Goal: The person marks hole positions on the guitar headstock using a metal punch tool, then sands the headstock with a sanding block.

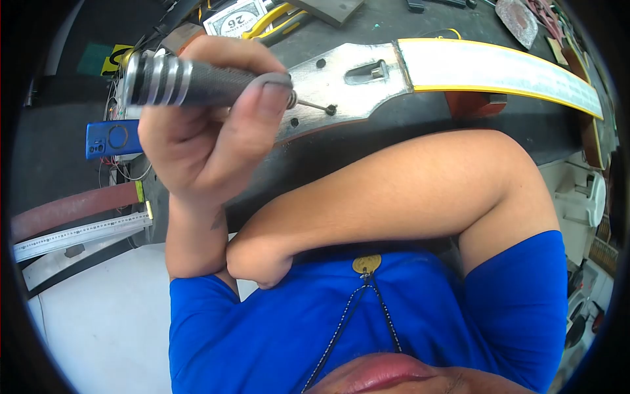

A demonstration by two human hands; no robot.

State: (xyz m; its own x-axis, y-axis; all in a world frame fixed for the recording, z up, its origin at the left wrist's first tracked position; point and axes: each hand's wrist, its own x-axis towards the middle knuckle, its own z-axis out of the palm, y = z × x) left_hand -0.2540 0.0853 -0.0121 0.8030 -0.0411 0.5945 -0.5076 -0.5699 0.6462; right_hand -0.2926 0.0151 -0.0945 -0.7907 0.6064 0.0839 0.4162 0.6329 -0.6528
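My left hand (216, 125) is closed around a black knurled tool (177, 80) with silver rings and a thin metal bit; whether it is powered I cannot tell. The bit's tip meets a dark hole (330, 109) in the headstock (354, 59) of a guitar neck. Bare and silvery-looking, the headstock has several such holes and a truss rod slot (367, 72). To the right runs the fretboard (492, 65), whitish with yellow edges. Across my body lies my right arm, its hand (259, 262) tucked against my left elbow with the fingers hidden.
On the dark bench (394, 148) lie yellow-handled pliers (272, 23), a printed packet (236, 20) and a grey block (328, 8). A blue phone (111, 139) is at left, above a steel ruler (82, 236). A reddish support (476, 105) stands below the neck.
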